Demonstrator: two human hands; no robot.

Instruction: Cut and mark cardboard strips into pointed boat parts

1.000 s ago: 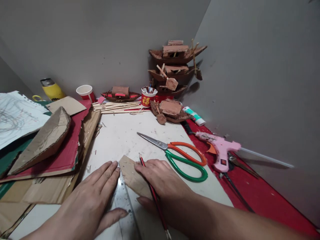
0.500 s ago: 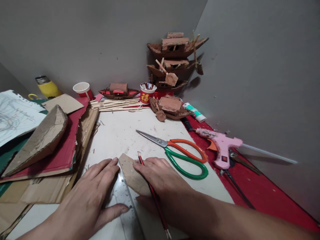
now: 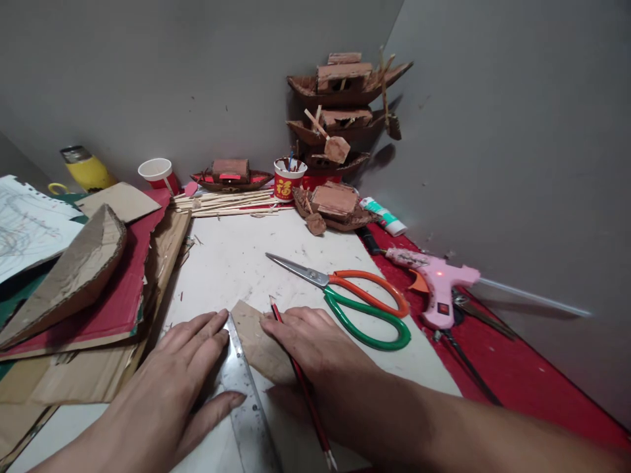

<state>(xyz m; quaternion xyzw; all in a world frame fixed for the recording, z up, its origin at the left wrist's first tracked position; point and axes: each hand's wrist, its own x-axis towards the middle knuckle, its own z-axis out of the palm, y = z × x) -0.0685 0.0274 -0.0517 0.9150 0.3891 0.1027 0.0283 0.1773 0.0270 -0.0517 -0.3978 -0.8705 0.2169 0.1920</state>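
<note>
My left hand (image 3: 182, 374) rests on a metal ruler (image 3: 243, 381), its fingertips near the far end and its thumb on the top face. The ruler lies along the left edge of a small piece of cardboard (image 3: 251, 332). My right hand (image 3: 310, 358) has a dark red pencil (image 3: 305, 387) lodged by its thumb, the sharpened tip pointing away from me. Its fingers lie over the right side of the cardboard and are partly hidden. Just beyond this hand are scissors (image 3: 323, 280) with one orange and one green handle.
At left, a cardboard boat hull (image 3: 73, 282) sits on stacked card sheets (image 3: 98, 381). Model boats (image 3: 345, 79), thin sticks (image 3: 229, 205) and paper cups (image 3: 290, 179) line the back. A pink glue gun (image 3: 438, 282) lies at right on red covering.
The view has shifted slightly, and a small light now shows on the glue gun. Both hands, ruler, pencil and cardboard keep nearly the same arrangement.
</note>
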